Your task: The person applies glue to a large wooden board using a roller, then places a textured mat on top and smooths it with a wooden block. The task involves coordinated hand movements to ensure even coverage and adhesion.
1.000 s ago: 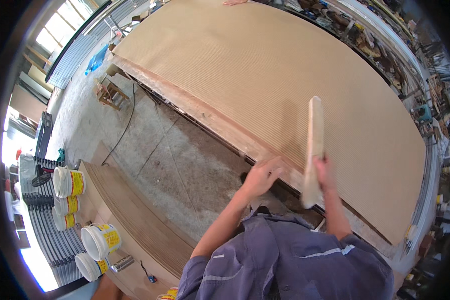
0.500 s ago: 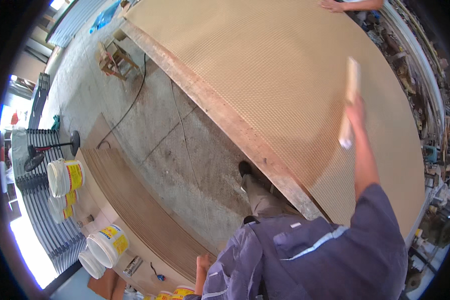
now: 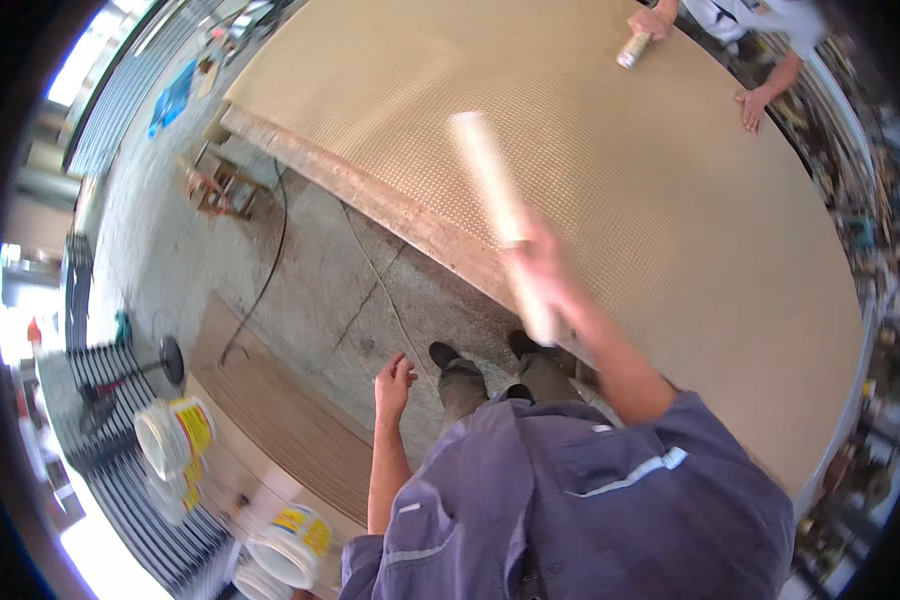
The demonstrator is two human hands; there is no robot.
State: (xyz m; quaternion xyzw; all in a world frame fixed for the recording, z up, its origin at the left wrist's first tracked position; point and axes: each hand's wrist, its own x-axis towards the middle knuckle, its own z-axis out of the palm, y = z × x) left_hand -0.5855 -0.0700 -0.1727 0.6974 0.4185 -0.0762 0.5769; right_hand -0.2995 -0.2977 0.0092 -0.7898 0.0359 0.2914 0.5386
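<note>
My right hand [image 3: 545, 265] is closed around the middle of a long, pale, tube-like bar [image 3: 488, 180]. Motion blurs the bar, so its exact kind is unclear. It is tilted above the near edge of a broad tan sheet with a honeycomb texture [image 3: 630, 200], which covers a big table. Whether the bar touches the sheet, I cannot tell. Over the floor, left of my legs, my left hand [image 3: 396, 385] hangs with loosely bent fingers and nothing in it.
Across the table a co-worker's hand [image 3: 653, 22] grips a short pale cylinder [image 3: 632, 50]; the other hand [image 3: 752, 108] lies on the sheet. Stacked brown boards [image 3: 280, 410] and white buckets [image 3: 175, 437] stand left. A wooden stool [image 3: 225, 190] and cable [image 3: 275, 250] occupy the floor.
My right hand has swung the bar leftward to the table's near edge. My left hand has come away from the board stack. More of the co-worker, with a cylinder, is now visible.
</note>
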